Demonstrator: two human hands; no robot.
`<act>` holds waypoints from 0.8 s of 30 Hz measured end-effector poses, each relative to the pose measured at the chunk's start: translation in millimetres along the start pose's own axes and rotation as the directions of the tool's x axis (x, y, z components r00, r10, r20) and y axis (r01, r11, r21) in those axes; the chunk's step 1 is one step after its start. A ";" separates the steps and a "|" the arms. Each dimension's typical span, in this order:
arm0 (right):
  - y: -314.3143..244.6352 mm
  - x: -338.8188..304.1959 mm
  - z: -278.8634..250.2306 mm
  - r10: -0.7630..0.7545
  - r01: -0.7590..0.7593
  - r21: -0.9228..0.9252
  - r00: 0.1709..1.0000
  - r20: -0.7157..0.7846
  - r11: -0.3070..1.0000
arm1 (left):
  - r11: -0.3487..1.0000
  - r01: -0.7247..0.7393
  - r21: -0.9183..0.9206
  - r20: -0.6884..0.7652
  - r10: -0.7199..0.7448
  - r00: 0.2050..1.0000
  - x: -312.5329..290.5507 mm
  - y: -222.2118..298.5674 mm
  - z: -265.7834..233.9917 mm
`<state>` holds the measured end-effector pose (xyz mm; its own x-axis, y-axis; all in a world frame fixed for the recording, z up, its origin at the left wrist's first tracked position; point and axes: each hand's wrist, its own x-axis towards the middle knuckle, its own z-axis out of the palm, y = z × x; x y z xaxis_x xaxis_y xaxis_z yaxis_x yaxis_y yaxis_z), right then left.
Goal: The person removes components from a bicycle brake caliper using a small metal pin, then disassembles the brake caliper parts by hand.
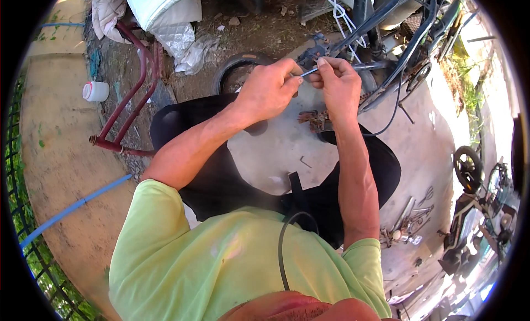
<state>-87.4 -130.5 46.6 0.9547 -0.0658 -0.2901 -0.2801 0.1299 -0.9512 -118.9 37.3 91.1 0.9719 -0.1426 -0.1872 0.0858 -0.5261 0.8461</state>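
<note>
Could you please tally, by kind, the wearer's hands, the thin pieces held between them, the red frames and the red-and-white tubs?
Hands (left hand, right hand): 2
Thin piece: 1
Red frame: 1
Red-and-white tub: 1
Total: 5

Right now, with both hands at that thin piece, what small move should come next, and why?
Perhaps ease the left hand slightly along the thin bluish piece while the right hand steadies it, since it spans the gap between the two hands.

Red frame [127, 101] blocks left; dark tubing [381, 15] blocks upper right; gap between knees [167, 124].
</note>
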 end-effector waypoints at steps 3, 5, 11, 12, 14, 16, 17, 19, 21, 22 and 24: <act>3.1 3.4 -3.7 0.078 -0.081 0.100 0.996 0.034 0.992 | 1.000 0.001 0.019 0.054 -0.002 0.999 4.6 -1.2 -7.2; 6.7 5.3 -3.8 0.146 -0.154 0.169 0.988 0.054 0.974 | 0.960 -0.139 0.243 0.073 0.125 0.989 8.2 1.3 -13.3; 9.9 -0.3 4.5 0.046 -0.044 0.113 0.999 -0.007 0.993 | 0.941 -0.137 0.310 0.004 0.142 0.990 9.3 -6.4 -6.5; 9.4 -0.7 4.9 0.023 -0.023 0.075 1.000 -0.007 0.997 | 0.942 -0.136 0.308 0.005 0.142 0.990 9.4 -6.9 -6.2; 8.1 -0.4 4.8 0.002 -0.001 0.033 1.000 -0.009 0.999 | 0.949 -0.125 0.288 0.002 0.130 0.992 9.4 -7.8 -6.0; 4.9 2.3 4.1 0.020 -0.020 0.042 1.000 0.000 0.999 | 0.947 -0.124 0.296 0.002 0.129 0.992 11.1 -8.1 -8.0; 0.2 2.4 2.3 0.020 -0.020 0.038 1.000 0.001 0.999 | 0.944 -0.124 0.307 0.003 0.130 0.992 11.7 -8.0 -8.9; -17.0 2.9 -1.4 -0.195 0.227 -0.507 0.974 0.115 0.832 | 0.932 -0.125 0.342 -0.010 0.137 0.991 11.1 -8.3 -10.6; -35.1 10.2 -10.7 -0.201 0.282 -0.596 0.959 0.200 0.751 | 0.918 -0.131 0.375 -0.013 0.147 0.989 12.2 -6.3 -10.6; -37.9 21.5 -18.2 -0.282 0.404 -0.638 0.915 0.289 0.656 | 0.914 -0.133 0.382 0.001 0.143 0.990 14.3 -2.2 -9.3; -51.0 27.5 -21.3 -0.367 0.580 -0.691 0.813 0.453 0.431 | 0.910 -0.133 0.392 0.014 0.139 0.990 17.7 0.5 -5.7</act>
<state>-49.0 -160.0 84.8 0.9240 0.3470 0.1608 0.3634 -0.6658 -0.6516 -100.4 39.3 91.1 0.9714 -0.2256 -0.0747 -0.1370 -0.7887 0.5993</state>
